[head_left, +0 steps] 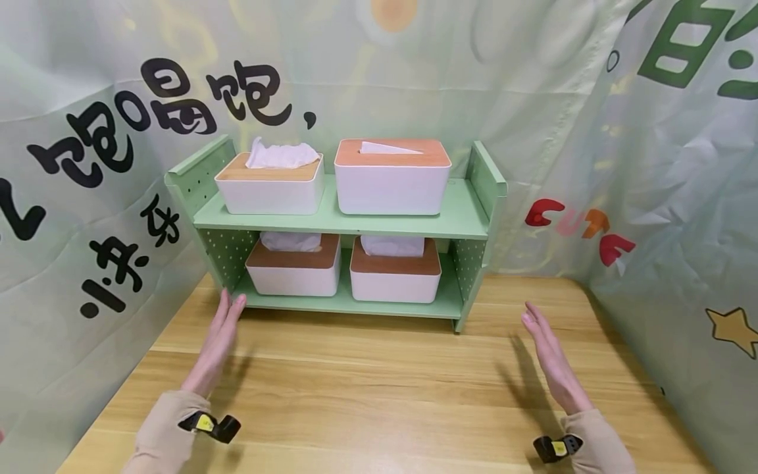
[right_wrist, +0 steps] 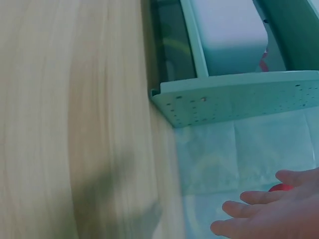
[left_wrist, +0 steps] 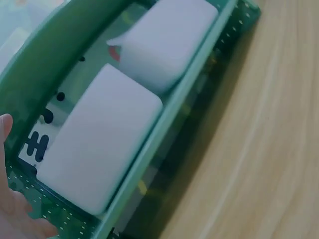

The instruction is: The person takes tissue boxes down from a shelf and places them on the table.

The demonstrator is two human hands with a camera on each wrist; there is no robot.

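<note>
A green two-tier shelf (head_left: 355, 226) with perforated side panels stands on the wooden table. My left hand (head_left: 220, 339) has its fingers straight, the tips close to the shelf's lower left corner; whether they touch it I cannot tell. My right hand (head_left: 551, 355) is held apart from the shelf, to its right, fingers extended and holding nothing. On the upper tier sit two white tissue boxes with wood-look lids, a left one (head_left: 269, 196) and a taller right one (head_left: 391, 189). Below them are two more, the lower left tissue box (head_left: 293, 280) and the lower right tissue box (head_left: 393, 286).
Printed cloth (head_left: 403, 72) hangs behind the shelf and along both sides. The wooden table (head_left: 379, 395) stretches between my arms. A black wrist camera (head_left: 210, 424) is strapped over my left sleeve, another wrist camera (head_left: 558, 449) over my right.
</note>
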